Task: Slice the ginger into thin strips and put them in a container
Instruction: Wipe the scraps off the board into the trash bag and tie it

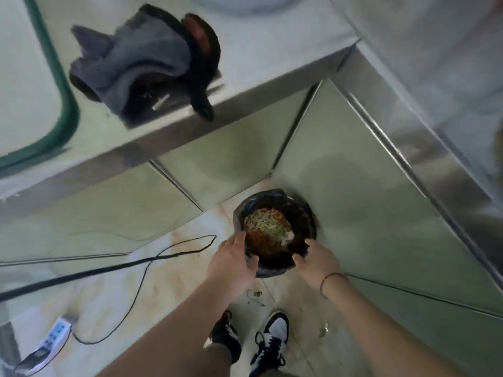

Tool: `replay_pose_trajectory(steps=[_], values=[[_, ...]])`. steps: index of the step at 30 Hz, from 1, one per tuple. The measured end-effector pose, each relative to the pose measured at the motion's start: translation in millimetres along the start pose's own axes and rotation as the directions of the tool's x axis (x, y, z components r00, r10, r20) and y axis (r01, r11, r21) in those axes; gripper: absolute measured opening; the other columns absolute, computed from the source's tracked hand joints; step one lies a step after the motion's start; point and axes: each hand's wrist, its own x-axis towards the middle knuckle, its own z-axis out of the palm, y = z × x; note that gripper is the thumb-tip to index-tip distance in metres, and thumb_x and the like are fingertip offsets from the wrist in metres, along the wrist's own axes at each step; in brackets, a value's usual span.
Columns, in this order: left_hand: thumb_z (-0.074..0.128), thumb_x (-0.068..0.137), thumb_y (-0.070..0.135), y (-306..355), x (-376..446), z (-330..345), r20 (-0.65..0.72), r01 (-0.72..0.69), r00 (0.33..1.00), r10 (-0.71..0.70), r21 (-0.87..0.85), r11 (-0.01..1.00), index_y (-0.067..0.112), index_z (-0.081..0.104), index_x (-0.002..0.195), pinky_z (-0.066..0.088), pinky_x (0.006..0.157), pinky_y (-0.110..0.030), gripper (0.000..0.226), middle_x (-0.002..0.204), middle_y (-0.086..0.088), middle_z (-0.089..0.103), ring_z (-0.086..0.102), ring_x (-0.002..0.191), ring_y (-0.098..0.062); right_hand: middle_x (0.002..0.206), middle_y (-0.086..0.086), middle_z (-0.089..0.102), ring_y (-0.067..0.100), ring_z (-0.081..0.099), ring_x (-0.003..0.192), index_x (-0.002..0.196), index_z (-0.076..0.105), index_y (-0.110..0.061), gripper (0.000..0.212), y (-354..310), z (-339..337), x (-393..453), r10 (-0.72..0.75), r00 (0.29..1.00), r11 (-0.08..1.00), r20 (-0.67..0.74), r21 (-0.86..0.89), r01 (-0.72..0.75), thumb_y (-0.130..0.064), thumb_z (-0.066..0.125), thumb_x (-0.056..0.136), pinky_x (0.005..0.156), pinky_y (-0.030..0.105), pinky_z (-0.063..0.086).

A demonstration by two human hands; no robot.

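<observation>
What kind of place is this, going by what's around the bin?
Probably a commercial kitchen: a stainless steel counter with steel cabinet panels below, and a bag-lined bin of shredded vegetable scraps on the tiled floor, which both hands hold.

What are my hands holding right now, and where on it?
Both the left hand and right hand grip the near rim of the black bag-lined round bin of food scraps.

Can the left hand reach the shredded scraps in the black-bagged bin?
Probably yes: the left hand already touches the rim of the black-bagged bin, and the shredded scraps lie uncovered just past its fingertips.
</observation>
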Motion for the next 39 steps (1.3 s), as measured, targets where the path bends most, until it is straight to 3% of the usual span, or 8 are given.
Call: replay_pose_trajectory(steps=[8,10,13,16,20,31,34,39], values=[[0.045,0.105,0.042,-30,67,102,0.218,0.057,0.973,-0.076,0.091,0.994,0.008,0.002,0.162,0.026,0.125,-0.041,0.079,0.170,-0.008,0.008,0.018,0.154,-0.028,0.149,0.014,0.040,0.030,0.055,0.117,0.152,0.018,-0.007,0.081,60,98,108,0.355,0.924,0.897,0.139,0.228,-0.379,-0.054,0.048,0.094,0.091,0.036,0.049],[0.043,0.105,0.042,-32,70,111,0.223,0.055,0.972,-0.069,0.066,0.996,0.011,0.001,0.163,0.026,0.125,-0.041,0.077,0.171,-0.005,0.003,0.016,0.155,-0.027,0.138,0.013,0.051,0.031,0.060,0.104,0.144,0.033,-0.012,0.068,62,118,125,0.391,0.904,0.778,0.174,0.461,-0.426,-0.051,0.053,0.092,0.086,0.045,0.056],[0.043,0.105,0.043,-41,76,121,0.220,0.070,0.973,-0.077,0.038,0.997,0.014,0.004,0.163,0.026,0.125,-0.040,0.076,0.171,-0.003,0.005,0.017,0.155,-0.025,0.115,0.012,0.060,0.031,0.066,0.084,0.131,0.043,-0.017,0.035,56,134,139,0.423,0.855,0.453,0.300,0.748,-0.486,-0.026,0.054,0.098,0.047,0.040,0.058],[0.048,0.103,0.040,-47,80,119,0.180,0.105,0.979,-0.096,-0.041,0.994,0.016,0.022,0.160,0.039,0.116,-0.038,0.067,0.164,-0.004,0.028,0.038,0.145,-0.027,0.121,0.014,0.060,0.037,0.064,0.096,0.127,0.053,-0.014,0.034,52,140,150,0.426,0.857,0.227,0.288,0.884,-0.410,0.000,0.049,0.097,0.053,0.044,0.057],[0.051,0.102,0.034,-46,74,105,0.118,0.142,0.985,-0.127,-0.126,0.982,0.017,0.040,0.147,0.045,0.091,-0.032,0.049,0.141,-0.001,0.049,0.054,0.123,-0.025,0.124,0.020,0.059,0.037,0.063,0.096,0.126,0.056,-0.011,0.040,52,143,140,0.451,0.858,0.174,0.245,0.919,-0.354,0.008,0.049,0.092,0.064,0.045,0.058],[0.059,0.099,0.036,14,-21,6,0.126,0.371,0.927,-0.354,-0.452,0.811,0.017,0.034,0.152,0.047,0.107,-0.043,0.062,0.142,-0.009,0.052,0.053,0.128,-0.032,0.097,0.017,0.062,0.037,0.061,0.085,0.106,0.058,-0.003,0.024,39,27,-65,0.499,0.832,0.251,0.243,0.878,-0.407,0.011,0.048,0.090,0.060,0.041,0.056],[0.060,0.098,0.030,31,-68,-44,0.059,0.355,0.924,-0.378,-0.502,0.789,0.013,0.039,0.146,0.051,0.089,-0.038,0.055,0.131,-0.013,0.058,0.059,0.117,-0.034,0.089,0.020,0.063,0.041,0.062,0.083,0.102,0.060,0.003,0.020,29,-23,-125,0.417,0.888,0.416,0.193,0.828,-0.375,0.012,0.050,0.088,0.043,0.034,0.054],[0.054,0.097,0.012,43,-137,-127,0.068,0.389,0.909,-0.412,-0.496,0.776,0.003,0.058,0.103,0.047,0.059,-0.031,0.012,0.082,-0.008,0.059,0.060,0.075,-0.023,0.087,0.017,0.067,0.037,0.068,0.077,0.088,0.061,-0.008,0.017,-9,-116,-220,0.285,0.950,0.568,0.125,0.776,-0.272,0.009,0.058,0.086,0.050,0.046,0.058]])
